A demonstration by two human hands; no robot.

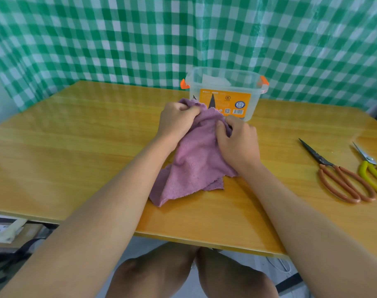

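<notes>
The soft purple fleece cloth is gathered between both hands, and its lower end lies on the yellow wooden desk below the fingers. I judge the work about half done: a dark pointed tip shows just beyond the fingers, perhaps a thing wrapped inside, but I cannot tell. The left hand and the right hand reach forward, fingers curled and pinching the upper folds of the cloth.
</notes>
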